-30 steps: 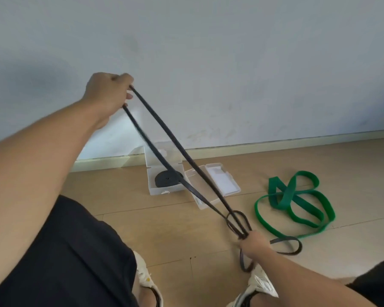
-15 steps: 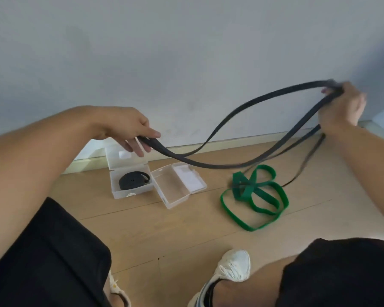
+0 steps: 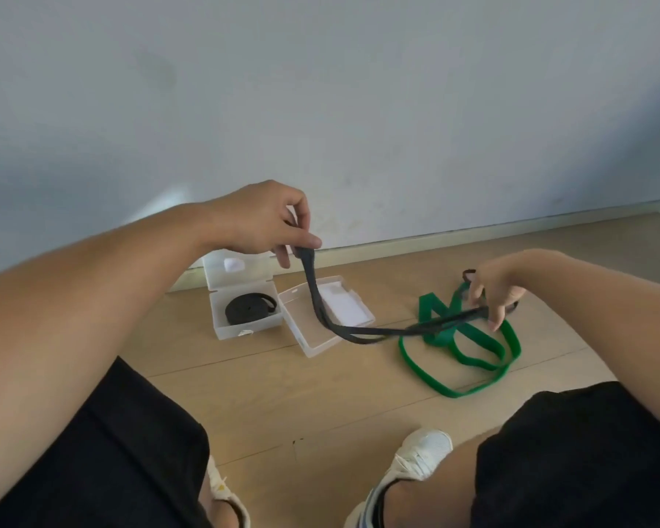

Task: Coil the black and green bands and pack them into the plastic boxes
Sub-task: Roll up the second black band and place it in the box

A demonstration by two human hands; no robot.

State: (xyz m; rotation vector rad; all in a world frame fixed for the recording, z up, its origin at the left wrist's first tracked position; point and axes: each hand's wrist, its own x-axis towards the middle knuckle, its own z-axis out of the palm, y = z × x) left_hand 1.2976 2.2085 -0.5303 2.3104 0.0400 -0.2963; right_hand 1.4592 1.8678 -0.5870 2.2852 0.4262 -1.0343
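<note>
The left hand (image 3: 260,219) pinches one end of the loose black band (image 3: 322,302) between thumb and fingertips, up at about 10 o'clock from the middle of the floor. The right hand (image 3: 498,285) grips the other end at about 3 o'clock, with its fingers curled round it. The band is folded into a few strands and sags between the 2 hands, hanging low over the empty plastic box (image 3: 313,339). It looks soft, floppy and light, so it should bend and roll up easily, but it may spring open if let go. A good place to hold it is right at one folded end, then roll from there and keep a finger on the roll. Another black band (image 3: 248,307) already sits coiled in the other plastic box (image 3: 244,325), at 9 o'clock from the empty one. The green band (image 3: 462,346) lies in loose loops on the wooden floor (image 3: 282,394), just under the right hand, so the 2 bands could get tangled. A white shoe (image 3: 422,457) is at 6 o'clock, well away from the boxes.
</note>
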